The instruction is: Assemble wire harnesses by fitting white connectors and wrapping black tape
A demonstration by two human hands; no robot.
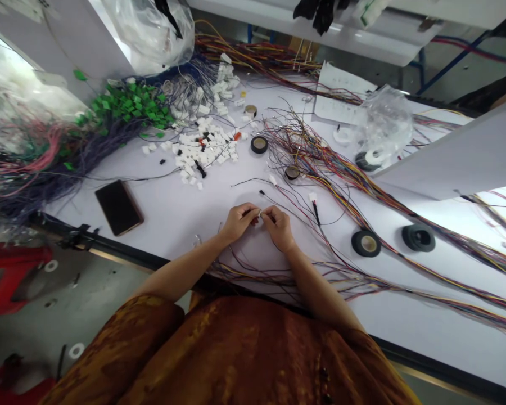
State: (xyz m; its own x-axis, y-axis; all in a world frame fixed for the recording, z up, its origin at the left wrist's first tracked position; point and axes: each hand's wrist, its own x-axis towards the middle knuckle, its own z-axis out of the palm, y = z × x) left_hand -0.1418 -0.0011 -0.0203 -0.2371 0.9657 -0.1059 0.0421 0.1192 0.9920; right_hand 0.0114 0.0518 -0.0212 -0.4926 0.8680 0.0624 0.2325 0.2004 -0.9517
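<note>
My left hand (240, 221) and my right hand (278, 226) meet over the white table, fingertips pinched together. Between them shows a small white connector (260, 214), mostly covered by the fingers. The left fingers are closed on it; the right thumb and forefinger press at its other side, perhaps on a wire too thin to make out. Just beyond the hands lie thin wires, one with a black tip (262, 193), and a white plug (312, 197) with red and black leads. A wire harness (278, 274) runs along the table's front edge, below my hands.
A phone (118, 207) lies to the left. Loose white connectors (211, 147) and green connectors (130, 104) are heaped behind it. Black tape rolls (366, 243) sit among wire bundles (349, 169) on the right. A clear plastic bag (385, 121) stands by a white post (455, 152).
</note>
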